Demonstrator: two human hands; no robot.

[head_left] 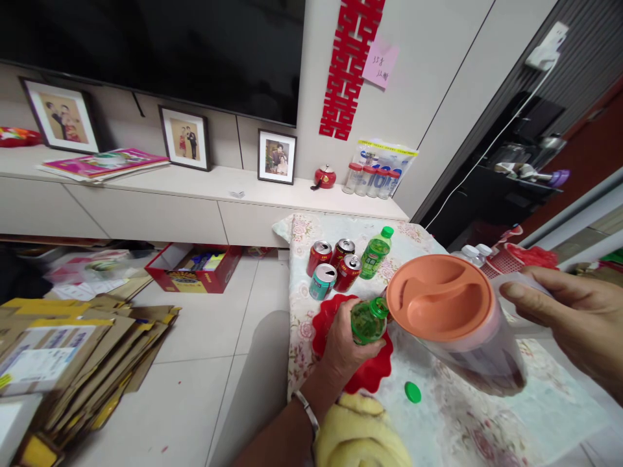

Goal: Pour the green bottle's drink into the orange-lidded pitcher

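Note:
My left hand (341,337) is wrapped round an uncapped green plastic bottle (366,323) above a red scalloped tray (374,373). In my right hand (564,311) is the handle of a clear pitcher (487,363) with an orange lid (440,295). Dark liquid shows inside the pitcher, which tilts toward the bottle; its spout side is at the bottle's mouth. Whether liquid is flowing I cannot tell. A green bottle cap (413,392) lies on the flowered tablecloth (462,415). Behind the bottle stand several opened drink cans (323,281) and another green bottle (376,254), capped.
A rolled yellow towel (360,434) lies at the table's near edge. Glass jars (370,181) and a red pot (324,176) stand on the white cabinet (185,194). Flattened cardboard (111,344) and a red box (195,275) are on the floor, left. A red basket (506,259) sits right.

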